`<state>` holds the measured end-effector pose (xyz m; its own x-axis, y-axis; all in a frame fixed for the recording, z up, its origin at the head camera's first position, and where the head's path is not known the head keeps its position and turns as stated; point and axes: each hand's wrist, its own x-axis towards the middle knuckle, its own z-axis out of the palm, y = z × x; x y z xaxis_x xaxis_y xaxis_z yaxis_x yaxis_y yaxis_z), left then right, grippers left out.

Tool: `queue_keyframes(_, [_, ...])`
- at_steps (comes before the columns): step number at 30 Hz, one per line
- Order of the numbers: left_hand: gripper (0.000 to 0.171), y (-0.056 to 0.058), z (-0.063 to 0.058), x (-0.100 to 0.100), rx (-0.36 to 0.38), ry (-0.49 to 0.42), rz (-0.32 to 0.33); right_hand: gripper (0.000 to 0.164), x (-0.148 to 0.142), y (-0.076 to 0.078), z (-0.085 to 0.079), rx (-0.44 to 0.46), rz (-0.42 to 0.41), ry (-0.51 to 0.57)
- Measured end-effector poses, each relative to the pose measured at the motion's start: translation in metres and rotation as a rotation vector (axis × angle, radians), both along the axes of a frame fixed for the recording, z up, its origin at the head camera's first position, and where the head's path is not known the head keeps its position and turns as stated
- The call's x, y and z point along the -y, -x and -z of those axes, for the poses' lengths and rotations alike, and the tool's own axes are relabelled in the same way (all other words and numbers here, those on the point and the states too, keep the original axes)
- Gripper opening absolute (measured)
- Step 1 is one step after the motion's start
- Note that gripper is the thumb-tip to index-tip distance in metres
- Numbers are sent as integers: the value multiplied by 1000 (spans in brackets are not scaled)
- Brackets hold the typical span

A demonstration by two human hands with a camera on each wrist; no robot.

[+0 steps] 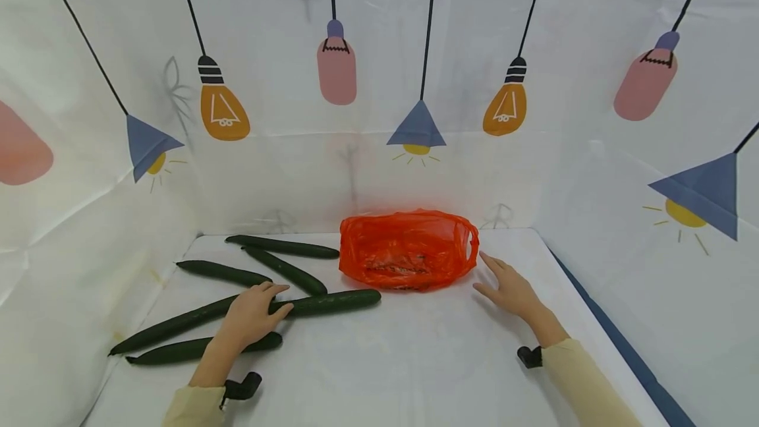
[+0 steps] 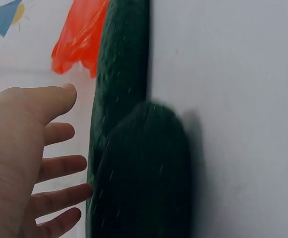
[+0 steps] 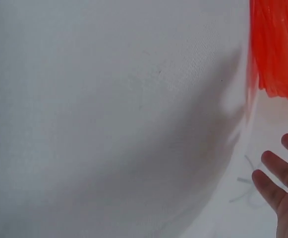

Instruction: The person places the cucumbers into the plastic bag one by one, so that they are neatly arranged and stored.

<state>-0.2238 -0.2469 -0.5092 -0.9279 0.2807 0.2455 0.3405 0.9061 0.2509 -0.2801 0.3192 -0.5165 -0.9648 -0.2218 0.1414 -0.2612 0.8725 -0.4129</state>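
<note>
Several dark green cucumbers lie on the left side of the white table. My left hand [image 1: 252,315] is over a long cucumber [image 1: 335,303] and hides its middle. In the left wrist view the fingers [image 2: 64,168] are spread and lightly bent beside that cucumber [image 2: 121,54], not wrapped round it. A nearer cucumber [image 2: 144,168] lies alongside. An orange-red plastic bag [image 1: 409,249] rests at the back centre, its mouth spread wide toward me. Just right of its handle loop is my right hand [image 1: 511,290], fingers extended and holding nothing; the right wrist view shows its fingers [image 3: 277,168] below the bag [image 3: 277,49].
Three more cucumbers [image 1: 281,246] [image 1: 287,270] [image 1: 222,273] lie farther back, left of the bag. White sheeting [image 1: 367,176] printed with hanging lamps walls the table [image 1: 415,368] at the back and both sides. Both wrists wear small black devices [image 1: 243,387].
</note>
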Motion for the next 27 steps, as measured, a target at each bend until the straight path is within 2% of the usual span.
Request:
queue_keyframes(5, [50, 7, 5, -15, 47, -5, 20, 81, 5, 10, 4, 2, 11, 48])
queue_keyframes(9, [50, 12, 7, -26, 79, -18, 34, 80, 9, 17, 3, -13, -13, 91])
queue_keyframes(16, [54, 13, 15, -39, 134, -62, 50, 68, 15, 28, 9, -99, -60, 165])
queue_keyframes(23, [55, 15, 22, -50, 161, -81, 43, 52, 27, 38, 11, -223, -27, 227])
queue_keyframes(27, [58, 19, 22, -57, 167, -99, 50, 49, 32, 47, 12, -220, 7, 261])
